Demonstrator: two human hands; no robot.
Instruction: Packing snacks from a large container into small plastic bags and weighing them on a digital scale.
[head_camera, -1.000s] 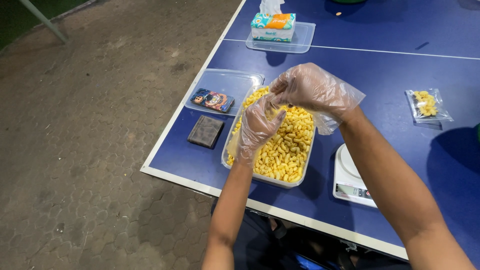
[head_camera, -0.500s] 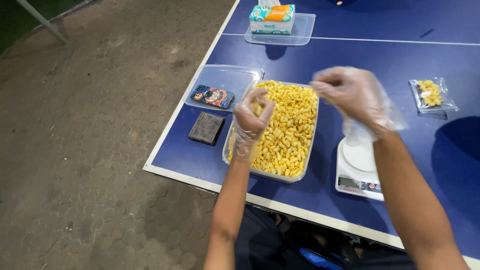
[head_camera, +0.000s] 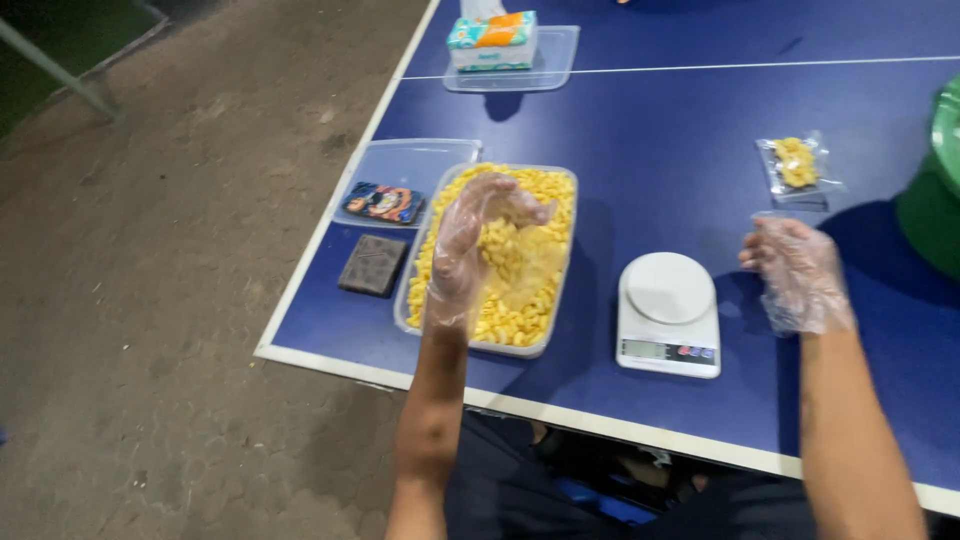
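Left hand (head_camera: 480, 235), in a thin clear glove, is cupped over the clear tub (head_camera: 545, 340) of yellow pasta shells (head_camera: 520, 300); a clear bag with some shells in it appears to be held there, though the grip cannot be told for certain. Right hand (head_camera: 795, 275), gloved, fingers loosely curled and empty, is lowered to the blue worktop (head_camera: 650, 140) right of the white kitchen scale (head_camera: 668, 312), whose plate is bare. One filled small bag (head_camera: 797, 165) is seen lying further back. The tub is judged mostly full; much remains unbagged.

wallet (head_camera: 373, 265), phone (head_camera: 382, 202), tissue box (head_camera: 491, 41), green bucket (head_camera: 935, 180)
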